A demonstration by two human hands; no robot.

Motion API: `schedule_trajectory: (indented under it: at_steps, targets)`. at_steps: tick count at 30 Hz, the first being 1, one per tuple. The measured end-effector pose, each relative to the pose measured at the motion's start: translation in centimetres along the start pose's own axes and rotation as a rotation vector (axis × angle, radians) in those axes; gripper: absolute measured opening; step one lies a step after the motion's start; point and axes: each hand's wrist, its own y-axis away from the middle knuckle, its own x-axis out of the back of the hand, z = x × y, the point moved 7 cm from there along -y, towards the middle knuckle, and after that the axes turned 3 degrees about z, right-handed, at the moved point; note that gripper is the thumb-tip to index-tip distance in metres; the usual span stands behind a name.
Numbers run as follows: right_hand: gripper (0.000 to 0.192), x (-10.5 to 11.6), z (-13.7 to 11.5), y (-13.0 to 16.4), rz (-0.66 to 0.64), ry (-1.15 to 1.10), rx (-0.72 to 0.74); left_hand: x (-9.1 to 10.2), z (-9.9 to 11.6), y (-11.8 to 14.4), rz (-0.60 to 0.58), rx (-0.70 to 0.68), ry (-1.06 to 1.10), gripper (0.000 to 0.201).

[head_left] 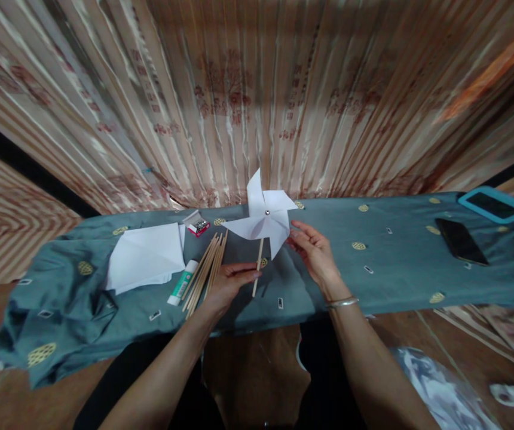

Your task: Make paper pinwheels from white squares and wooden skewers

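Note:
A white paper pinwheel (263,218) on a thin wooden stick (257,269) stands over the blue-grey cloth (373,275). My left hand (230,283) grips the stick near its lower part. Just right of the pinwheel, my right hand (315,251) is open, its fingertips touching the edge of a paper blade. A silver pin sits at the pinwheel's centre. A bangle is on my right wrist.
Left of my left hand lie a bundle of wooden sticks (205,272), a glue stick (184,282), a stack of white paper (147,257) and a small red box (198,226). A black phone (461,240) and a blue-cased tablet (494,204) lie far right. A patterned curtain hangs behind.

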Motion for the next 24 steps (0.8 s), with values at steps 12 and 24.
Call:
schedule_trajectory:
  at_steps: [12,24]
  targets:
    - [0.043,-1.0,0.4,0.7,-0.069,-0.067,-0.081,0.0,0.0,-0.1,-0.005,-0.016,-0.012,0.032]
    - [0.043,-2.5,1.0,1.5,-0.13,-0.115,-0.131,-0.3,0.4,0.0,-0.016,-0.023,0.007,0.034]
